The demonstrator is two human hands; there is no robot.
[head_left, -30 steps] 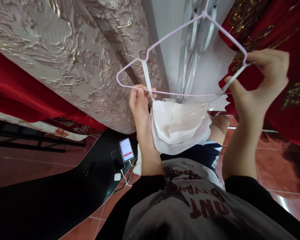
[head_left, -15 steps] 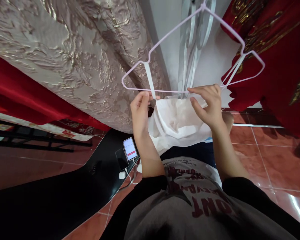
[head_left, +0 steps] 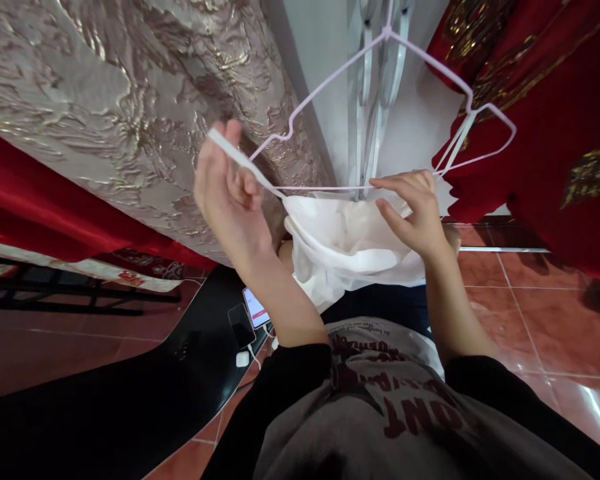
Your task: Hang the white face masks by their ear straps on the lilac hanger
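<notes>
A pale lilac wire hanger hangs in front of me from a rail above. A white garment with thin straps dangles below it. My left hand is raised at the hanger's left end, fingers curled round the garment's left strap, which runs taut down to the cloth. My right hand pinches the top edge of the white cloth just under the hanger's bottom bar. The right strap is looped over the hanger's right shoulder.
A beige and gold brocade cloth hangs at left and red and gold garments at right. Metal rack poles stand behind the hanger. A phone on a charging cable lies on a black surface. The floor is red tile.
My left hand has lifted up and to the left, pulling the left strap off the hanger's notch. My right hand stays on the cloth's top edge, having left the right strap a second ago.
</notes>
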